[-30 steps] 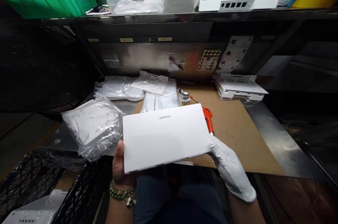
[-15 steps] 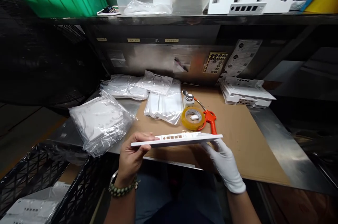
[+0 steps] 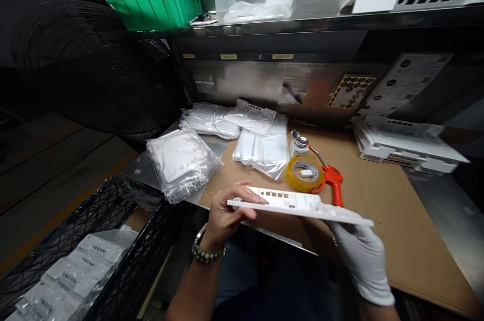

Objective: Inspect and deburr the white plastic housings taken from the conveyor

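Note:
A white plastic panel (image 3: 298,206) with a row of small square cutouts is held nearly edge-on above the front of the bench. My bare left hand (image 3: 230,210) grips its left end, thumb below and fingers on top. My right hand (image 3: 359,248), in a white glove, holds the right end from beneath; its fingertips are partly hidden by the panel. Just beyond the panel lie a roll of yellow tape (image 3: 304,175) with a small white piece inside its ring, and an orange air blow gun (image 3: 333,182).
Bagged white panels (image 3: 181,159) lie on the left, with more clear bags (image 3: 260,152) behind. Stacked white parts (image 3: 406,144) stand at right on the bench. A black crate (image 3: 151,225) at lower left holds bagged panels. A shelf (image 3: 264,26) overhangs the back.
My view has swung to the left, so the bench appears shifted right and more of the crate shows. The panel is tilted slightly more, its right end lower; both hands still hold it.

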Tool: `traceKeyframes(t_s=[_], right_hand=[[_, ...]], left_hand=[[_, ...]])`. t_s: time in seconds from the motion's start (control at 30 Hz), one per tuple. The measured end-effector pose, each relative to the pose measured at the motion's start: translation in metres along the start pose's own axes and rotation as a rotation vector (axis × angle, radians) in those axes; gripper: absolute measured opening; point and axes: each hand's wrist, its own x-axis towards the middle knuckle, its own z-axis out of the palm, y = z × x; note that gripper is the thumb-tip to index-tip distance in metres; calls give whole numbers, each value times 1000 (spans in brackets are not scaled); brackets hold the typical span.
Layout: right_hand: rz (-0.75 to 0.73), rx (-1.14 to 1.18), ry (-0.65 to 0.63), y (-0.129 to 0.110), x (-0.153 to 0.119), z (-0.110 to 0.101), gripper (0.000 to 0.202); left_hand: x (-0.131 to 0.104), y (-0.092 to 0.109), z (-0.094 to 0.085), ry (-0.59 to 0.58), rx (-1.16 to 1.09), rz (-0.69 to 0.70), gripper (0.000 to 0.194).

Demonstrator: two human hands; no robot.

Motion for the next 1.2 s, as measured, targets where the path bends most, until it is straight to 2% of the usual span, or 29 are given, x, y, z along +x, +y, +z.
traceKeyframes(t_s=[0.07, 0.1, 0.13, 0.17, 0.2, 0.23, 0.3, 0.37, 0.4, 0.5, 0.57, 0.67, 0.73, 0.8, 0.87, 0.97, 1.03, 1.2], right_hand=[[-58, 57, 15, -4, -4, -5, 17], [-94, 89, -2, -7, -5, -6, 15], [-146, 107, -36, -11, -6, -7, 14], [-220, 109, -87, -15, -4, -7, 16], [-305, 89, -154, -20, 0, -7, 20], [-389, 42, -242, -25, 7, -5, 24], [-491, -181, -435, -32, 31, 2, 29], [-457, -531, -576, -33, 66, 11, 31], [-388, -754, -577, -32, 86, 17, 33], [-259, -1014, -592, -23, 141, 39, 26], [-217, -1080, -640, -17, 164, 54, 16], [-192, -1132, -679, -15, 174, 69, 10], [-210, -1105, -698, -19, 172, 69, 12], [-242, -1044, -683, -27, 173, 65, 21], [-260, -1000, -602, -35, 179, 61, 34], [-252, -1013, -456, -41, 197, 62, 40], [-240, -1046, -411, -42, 210, 68, 36], [-210, -1125, -437, -45, 229, 83, 30]], left_hand=[[0, -1, -2, 169, -196, -37, 56], [-1, -2, -4, 269, -334, -118, 60], [-2, -2, -8, 339, -472, -240, 58], [-3, -3, -12, 359, -585, -380, 51], [-4, -4, -18, 303, -672, -513, 45], [-6, -5, -25, 194, -742, -616, 45], [-9, -6, -39, -33, -870, -691, 54], [-10, -5, -49, -149, -993, -648, 63], [-11, -3, -52, -160, -1042, -613, 66], [-8, 7, -55, -56, -1074, -514, 70], [-6, 13, -55, -3, -1061, -475, 70], [-5, 19, -59, 25, -1063, -435, 66], [-6, 21, -66, 54, -1066, -412, 63], [-7, 21, -74, 128, -1053, -401, 59], [-7, 21, -79, 247, -1020, -388, 54], [-3, 19, -75, 413, -945, -370, 52], [2, 18, -68, 466, -916, -368, 53], [15, 23, -56, 550, -927, -410, 55]])
